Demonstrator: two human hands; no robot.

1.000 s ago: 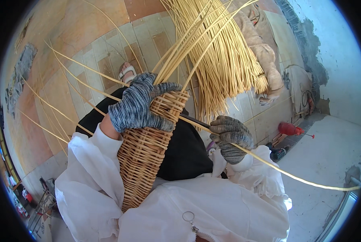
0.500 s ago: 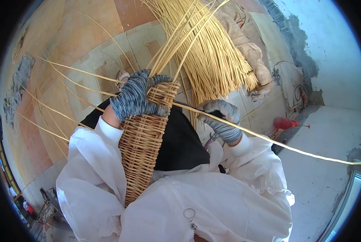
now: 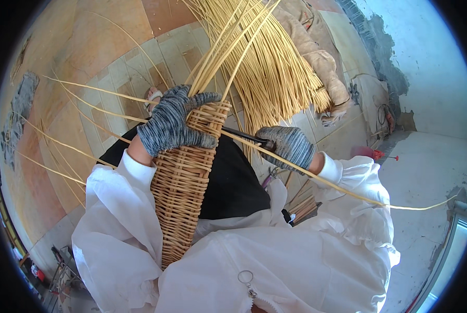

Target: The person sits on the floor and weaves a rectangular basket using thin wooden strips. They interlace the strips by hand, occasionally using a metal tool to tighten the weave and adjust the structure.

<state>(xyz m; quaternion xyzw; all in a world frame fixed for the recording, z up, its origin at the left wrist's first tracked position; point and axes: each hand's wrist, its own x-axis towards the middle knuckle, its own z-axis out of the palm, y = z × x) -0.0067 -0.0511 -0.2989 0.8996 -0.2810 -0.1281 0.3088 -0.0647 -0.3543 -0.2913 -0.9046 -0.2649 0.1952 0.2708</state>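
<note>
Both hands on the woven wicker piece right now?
No, only the left hand grips the woven wicker piece, while the right hand is off to its right, holding a slim dark tool.

The right hand (image 3: 286, 147) is now farther from the body than a second ago, no longer wrapped around the pale strand (image 3: 343, 189), which crosses its near side. The black tool (image 3: 244, 134) shows more of its shaft, angled apart from the strand toward the basket (image 3: 181, 201). The white right sleeve (image 3: 356, 180) has swung right, uncovering thin sticks (image 3: 303, 209) and hiding the drill.
</note>
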